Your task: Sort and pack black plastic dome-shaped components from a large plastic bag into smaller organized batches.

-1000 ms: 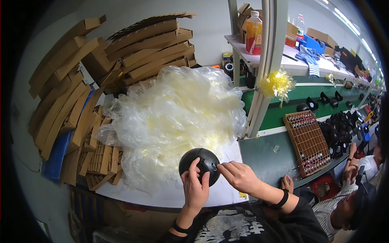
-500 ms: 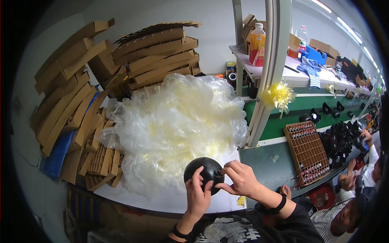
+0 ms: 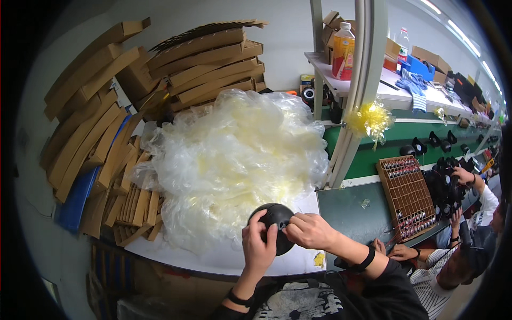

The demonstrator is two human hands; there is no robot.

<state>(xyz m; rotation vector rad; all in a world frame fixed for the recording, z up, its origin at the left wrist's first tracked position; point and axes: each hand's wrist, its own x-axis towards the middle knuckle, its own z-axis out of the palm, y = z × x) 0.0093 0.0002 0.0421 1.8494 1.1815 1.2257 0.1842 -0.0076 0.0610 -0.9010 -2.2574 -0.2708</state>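
A glossy black round shell (image 3: 281, 214), shaped like a ball or dome, is held over the front of the white table. My left hand (image 3: 260, 242) grips it from the near left, fingers bent over its face and thumb against its front. At its right side my right hand (image 3: 309, 230) is closed, fingertips pinched together against the shell. Whatever lies between those fingertips is hidden. Just beyond the shell rises a big heap of clear and yellowish plastic bags (image 3: 240, 154).
Stacked cardboard dividers (image 3: 208, 64) and boxes stand left and behind. A post (image 3: 358, 90) with a yellow film tuft rises at right. Past it are a green conveyor (image 3: 346, 205), a divided tray (image 3: 408, 197), black parts and co-workers. A shelf (image 3: 333, 74) holds bottles.
My right hand's thumb and fingers, spread apart before, have closed together at the shell's side. The shell has turned slightly in my left hand. A co-worker's hand has moved over the black parts.
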